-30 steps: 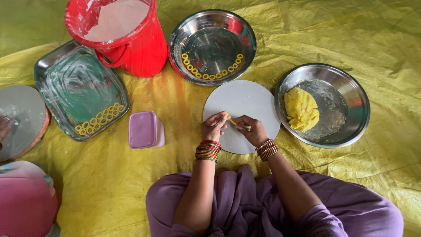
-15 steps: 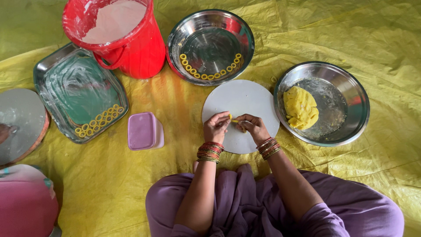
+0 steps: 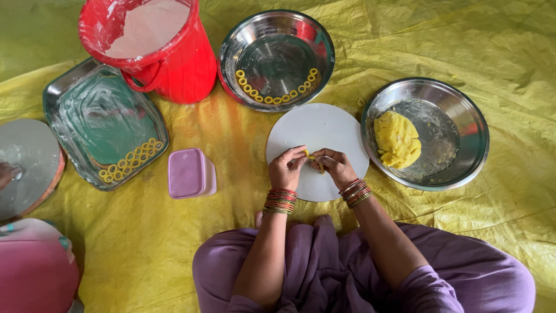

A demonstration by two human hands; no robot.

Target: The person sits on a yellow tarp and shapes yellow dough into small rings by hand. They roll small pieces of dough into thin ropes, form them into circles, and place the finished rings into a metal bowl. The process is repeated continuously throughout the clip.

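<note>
My left hand (image 3: 286, 168) and my right hand (image 3: 334, 166) meet over the near half of a round white board (image 3: 315, 130), fingertips pinching a small piece of yellow dough (image 3: 311, 157) between them. Both wrists wear red and gold bangles. A lump of yellow dough (image 3: 397, 140) lies in a steel bowl (image 3: 457, 130) just right of the board. Small yellow dough rings (image 3: 272, 95) line the near inner edge of a round steel bowl (image 3: 277, 58) beyond the board.
A rectangular steel tray (image 3: 104, 130) at left holds more rings. A red bucket (image 3: 153, 46) stands at the back. A lilac lidded box (image 3: 190, 173) sits on the yellow sheet (image 3: 492, 46). Another person's round board (image 3: 26, 165) and pink clothing (image 3: 35, 269) are at far left.
My fingers have kept working the small dough piece, drawing closer together over the board. Nothing else has moved apart from a slight shift of the camera.
</note>
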